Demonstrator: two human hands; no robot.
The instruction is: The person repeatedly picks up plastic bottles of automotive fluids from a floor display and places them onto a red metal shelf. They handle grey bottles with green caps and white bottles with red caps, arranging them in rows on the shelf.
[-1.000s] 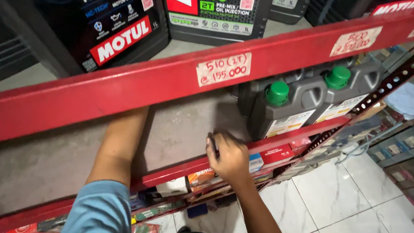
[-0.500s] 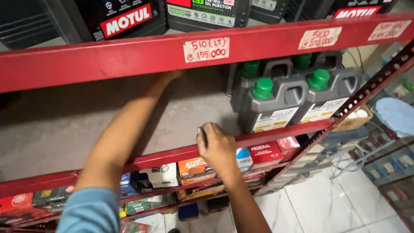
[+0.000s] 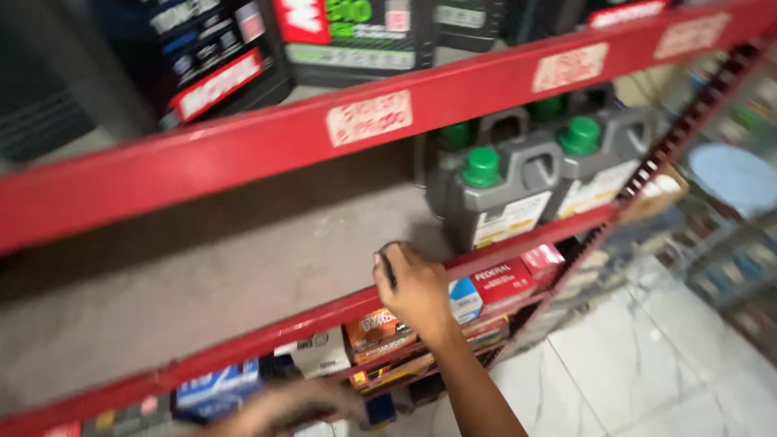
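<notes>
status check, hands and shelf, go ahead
Right hand gripping small dark object at middle shelf edge. Left hand blurred, low, grip unclear. Grey green-capped jugs right beside.

We are looking through a single camera worn on the head, so no second view is sharing the scene. It is facing forward and down at a slant, standing close to a red metal shelving unit (image 3: 226,153) whose front beams are running diagonally from lower left to upper right. We are seeing under the upper beam onto the grey middle shelf board (image 3: 168,274), which is lying just below eye level. At lower right we are looking steeply down on the white tiled floor (image 3: 672,403). The frame is tilting and blurring at the edges.
</notes>
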